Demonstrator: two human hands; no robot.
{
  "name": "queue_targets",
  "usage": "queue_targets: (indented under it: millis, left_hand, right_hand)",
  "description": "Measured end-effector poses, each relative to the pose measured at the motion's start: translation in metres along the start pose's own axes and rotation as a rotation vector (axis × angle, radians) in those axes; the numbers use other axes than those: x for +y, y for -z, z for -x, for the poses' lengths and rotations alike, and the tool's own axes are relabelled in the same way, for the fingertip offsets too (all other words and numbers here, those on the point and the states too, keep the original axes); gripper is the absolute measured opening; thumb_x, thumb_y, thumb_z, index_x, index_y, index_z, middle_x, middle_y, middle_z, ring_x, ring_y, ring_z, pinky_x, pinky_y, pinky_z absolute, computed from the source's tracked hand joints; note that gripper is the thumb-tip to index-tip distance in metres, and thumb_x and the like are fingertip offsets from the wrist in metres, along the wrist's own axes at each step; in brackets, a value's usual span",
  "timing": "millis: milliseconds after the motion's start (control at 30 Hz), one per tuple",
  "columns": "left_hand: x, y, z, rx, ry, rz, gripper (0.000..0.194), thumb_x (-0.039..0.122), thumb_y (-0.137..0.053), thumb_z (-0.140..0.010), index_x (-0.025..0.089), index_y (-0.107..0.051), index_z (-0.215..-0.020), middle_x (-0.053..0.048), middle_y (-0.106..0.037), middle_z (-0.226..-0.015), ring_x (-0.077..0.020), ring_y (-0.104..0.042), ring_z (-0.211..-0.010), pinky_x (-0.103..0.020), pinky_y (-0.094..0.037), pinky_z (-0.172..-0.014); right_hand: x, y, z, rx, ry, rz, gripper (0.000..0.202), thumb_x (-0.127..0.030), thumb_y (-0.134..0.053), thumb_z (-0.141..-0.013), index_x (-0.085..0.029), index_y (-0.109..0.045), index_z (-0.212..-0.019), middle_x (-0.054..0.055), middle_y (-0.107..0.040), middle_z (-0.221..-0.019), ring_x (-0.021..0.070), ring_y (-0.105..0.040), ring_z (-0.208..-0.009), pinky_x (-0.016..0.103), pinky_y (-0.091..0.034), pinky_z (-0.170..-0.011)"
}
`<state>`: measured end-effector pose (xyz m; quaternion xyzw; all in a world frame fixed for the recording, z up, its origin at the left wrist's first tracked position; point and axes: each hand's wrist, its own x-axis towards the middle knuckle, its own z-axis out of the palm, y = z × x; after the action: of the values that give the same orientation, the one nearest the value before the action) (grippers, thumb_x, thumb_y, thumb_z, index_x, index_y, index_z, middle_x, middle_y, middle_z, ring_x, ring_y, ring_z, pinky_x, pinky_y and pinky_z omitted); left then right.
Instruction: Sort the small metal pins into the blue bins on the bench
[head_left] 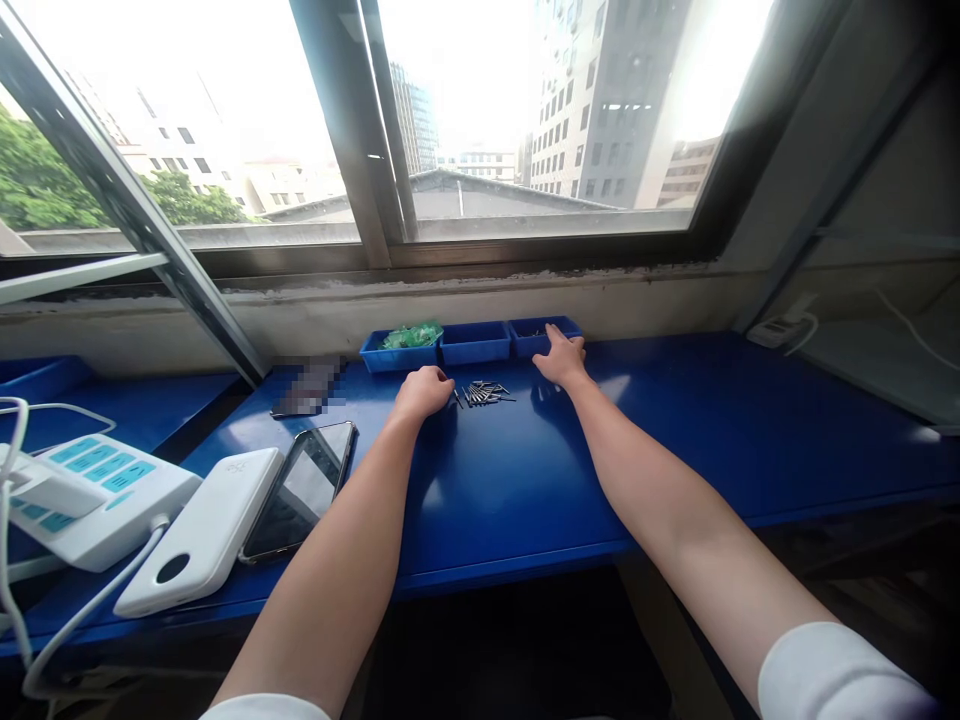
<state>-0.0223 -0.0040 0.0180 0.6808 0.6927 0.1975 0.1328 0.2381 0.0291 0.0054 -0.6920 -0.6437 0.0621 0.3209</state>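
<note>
A loose pile of thin metal pins, like rivets or screws [487, 393], lies on the blue tabletop [510, 480]. Just left of the pile is my left hand [425, 392], its fingers closed together. A pin lies right by those fingertips; what they hold, if anything, is too small to make out. My right hand [561, 358] reaches over the front edge of the right blue bin [523, 347], thumb and fingers apart. Small dark pieces show inside that bin. Beside it stand the middle blue bin [476, 352] and the left blue bin [397, 360], which holds green plastic bags [414, 336].
Left of my arm lie a phone [300, 490], a white power bank [202, 535] and a power strip [97, 490] with white cables. A dark flat object [309, 388], partly blurred, is farther back. A metal shelf post [195, 290] rises at left. Behind the bins run a wall and window.
</note>
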Motion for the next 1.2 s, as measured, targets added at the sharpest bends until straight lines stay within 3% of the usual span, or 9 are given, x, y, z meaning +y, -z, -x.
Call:
queue_targets:
  millis: [133, 233, 567, 667, 800, 967, 1100, 1200]
  left_hand:
    - [0.005, -0.003, 0.002, -0.051, 0.04, -0.074, 0.043, 0.056, -0.049, -0.076, 0.017, -0.068, -0.079, -0.015, -0.069, -0.089, -0.0304, -0.063, -0.089, -0.035, -0.048, -0.074]
    - [0.008, -0.006, 0.004, -0.051, 0.08, -0.134, 0.05, 0.062, -0.047, -0.075, 0.017, -0.068, -0.078, -0.017, -0.068, -0.09, -0.0332, -0.062, -0.091, -0.038, -0.048, -0.074]
    - [0.012, -0.009, 0.004, -0.107, 0.094, -0.202, 0.035, 0.039, -0.049, -0.074, 0.017, -0.068, -0.092, -0.02, -0.065, -0.103, -0.0365, -0.06, -0.098, -0.041, -0.047, -0.075]
    - [0.015, -0.006, 0.005, -0.119, 0.099, -0.211, 0.034, 0.037, -0.048, -0.073, 0.016, -0.067, -0.092, -0.019, -0.065, -0.104, -0.0365, -0.061, -0.097, -0.04, -0.048, -0.073]
    - [0.016, -0.004, 0.006, -0.108, 0.129, -0.198, 0.036, 0.037, -0.048, -0.074, 0.015, -0.067, -0.093, -0.02, -0.064, -0.106, -0.0364, -0.06, -0.098, -0.039, -0.048, -0.073]
    - [0.01, -0.006, -0.001, -0.027, 0.149, -0.038, 0.035, 0.038, -0.044, -0.076, 0.015, -0.068, -0.086, -0.019, -0.067, -0.098, -0.0333, -0.063, -0.091, -0.035, -0.047, -0.067]
    - [0.008, -0.007, -0.003, 0.015, 0.104, 0.086, 0.029, 0.033, -0.044, -0.075, 0.017, -0.067, -0.073, -0.013, -0.069, -0.084, -0.0288, -0.064, -0.082, -0.032, -0.046, -0.065]
    - [0.011, -0.007, 0.0, 0.011, 0.088, 0.077, 0.027, 0.032, -0.045, -0.074, 0.017, -0.067, -0.069, -0.013, -0.068, -0.079, -0.0296, -0.064, -0.081, -0.033, -0.046, -0.065]
  right_hand:
    - [0.004, -0.005, -0.001, -0.048, -0.009, 0.062, 0.074, -0.034, -0.052, -0.073, -0.021, -0.03, -0.143, 0.002, -0.027, -0.149, 0.0329, -0.032, -0.12, 0.047, -0.033, -0.1]
    - [0.005, -0.007, -0.002, -0.05, -0.005, 0.089, 0.074, -0.034, -0.052, -0.073, -0.02, -0.03, -0.142, 0.003, -0.026, -0.15, 0.033, -0.032, -0.119, 0.047, -0.034, -0.098]
    - [0.005, -0.015, -0.002, 0.002, -0.052, 0.1, 0.079, -0.037, -0.058, -0.07, -0.021, -0.03, -0.141, 0.009, -0.007, -0.153, 0.0374, -0.027, -0.124, 0.052, -0.033, -0.096]
    - [-0.007, -0.016, 0.005, 0.082, 0.022, 0.076, 0.073, -0.033, -0.058, -0.071, -0.017, -0.035, -0.139, 0.014, -0.013, -0.151, 0.0379, -0.027, -0.124, 0.053, -0.032, -0.096]
    - [-0.032, -0.022, 0.02, 0.102, 0.243, 0.016, 0.058, -0.029, -0.057, -0.073, -0.016, -0.049, -0.129, 0.014, -0.03, -0.144, 0.0357, -0.029, -0.123, 0.051, -0.032, -0.097]
    - [-0.052, -0.031, 0.036, -0.054, 0.567, -0.098, 0.031, -0.026, -0.055, -0.076, -0.018, -0.065, -0.104, 0.008, -0.06, -0.114, 0.026, -0.044, -0.107, 0.042, -0.038, -0.095]
    - [-0.054, -0.035, 0.038, -0.132, 0.627, -0.139, 0.027, -0.024, -0.055, -0.077, -0.018, -0.067, -0.1, 0.005, -0.066, -0.101, 0.0222, -0.05, -0.098, 0.036, -0.041, -0.09]
    - [-0.052, -0.028, 0.035, -0.115, 0.589, -0.126, 0.026, -0.022, -0.051, -0.079, -0.02, -0.068, -0.098, 0.003, -0.068, -0.098, 0.0205, -0.053, -0.096, 0.034, -0.043, -0.088]
